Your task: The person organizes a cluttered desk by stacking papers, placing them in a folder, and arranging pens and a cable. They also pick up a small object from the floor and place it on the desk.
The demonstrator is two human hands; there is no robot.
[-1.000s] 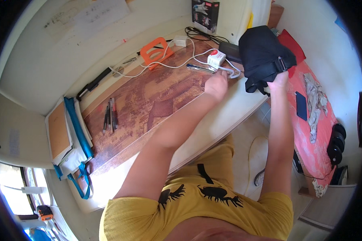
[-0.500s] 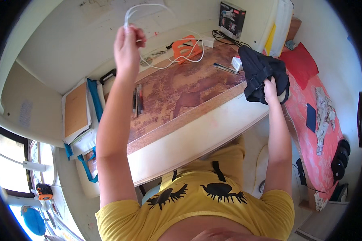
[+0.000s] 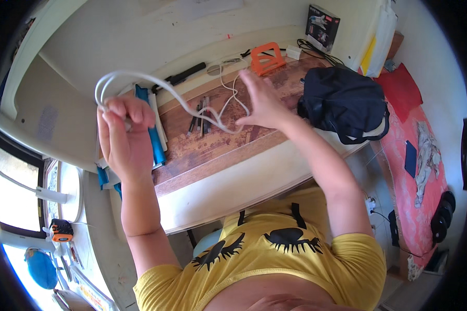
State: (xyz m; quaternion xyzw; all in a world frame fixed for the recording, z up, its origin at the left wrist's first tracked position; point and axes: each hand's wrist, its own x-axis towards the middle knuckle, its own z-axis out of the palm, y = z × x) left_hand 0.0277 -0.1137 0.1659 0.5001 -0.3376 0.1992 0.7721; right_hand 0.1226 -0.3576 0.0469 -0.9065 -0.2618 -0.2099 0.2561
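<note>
Raised over the left side of the desk, my left hand (image 3: 127, 132) is closed on a white cable (image 3: 179, 99), its fingers pinched around one end. The cable loops up above that hand, then runs right and sags toward the desk top (image 3: 176, 142). My right hand (image 3: 267, 103) is open over the middle of the desk, thumb and fingers spread beside the cable's hanging part, and it holds nothing. To the right of it a black fabric bag (image 3: 342, 101) rests at the desk's right end.
Several pens (image 3: 206, 116) lie mid-desk. An orange stand (image 3: 270, 66), a black cable (image 3: 316, 50) and a dark box (image 3: 320, 31) are along the back. Blue folders (image 3: 156, 142) are at left. On the pink cover at right lie a phone (image 3: 410, 158) and a grey cloth (image 3: 426, 155).
My right hand has let go of the black bag, now resting on the desk, and moved left toward the cable. My left hand has come lower and further left, still holding the cable.
</note>
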